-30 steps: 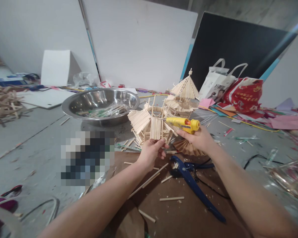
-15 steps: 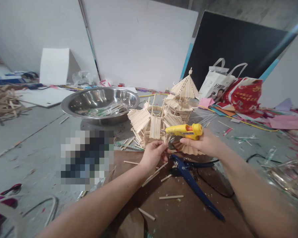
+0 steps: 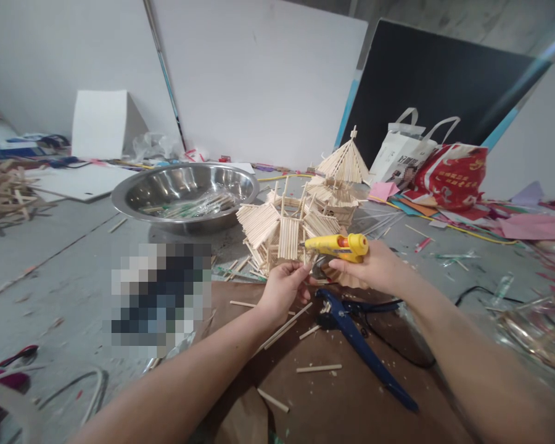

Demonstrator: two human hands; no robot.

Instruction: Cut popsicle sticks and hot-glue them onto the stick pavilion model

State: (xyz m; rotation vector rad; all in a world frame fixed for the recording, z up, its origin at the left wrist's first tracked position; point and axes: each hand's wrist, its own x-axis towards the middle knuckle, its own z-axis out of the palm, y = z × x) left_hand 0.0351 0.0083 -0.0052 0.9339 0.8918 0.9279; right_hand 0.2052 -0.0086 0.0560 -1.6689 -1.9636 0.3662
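Note:
My right hand [image 3: 369, 270] grips a yellow glue gun [image 3: 337, 245] with its nozzle pointing left at a model house built of wooden sticks [image 3: 284, 229]. My left hand [image 3: 282, 288] pinches a small wooden stick against the model's lower front edge, fingers closed. A second stick model with a pointed roof [image 3: 343, 168] stands just behind. Blue-handled pliers [image 3: 358, 342] lie on brown paper [image 3: 324, 382] below my hands.
A large steel bowl [image 3: 187, 194] with sticks in it sits at the left. Loose sticks litter the brown paper. A pile of sticks [image 3: 2, 191] lies far left. A white bag [image 3: 400, 157] and a red bag [image 3: 451, 176] stand at the right among coloured paper scraps. A black cable [image 3: 478, 293] runs right.
The glue gun dropped from the model's upper part to its lower front edge and shifted slightly left. My left hand moved down a little with its stick.

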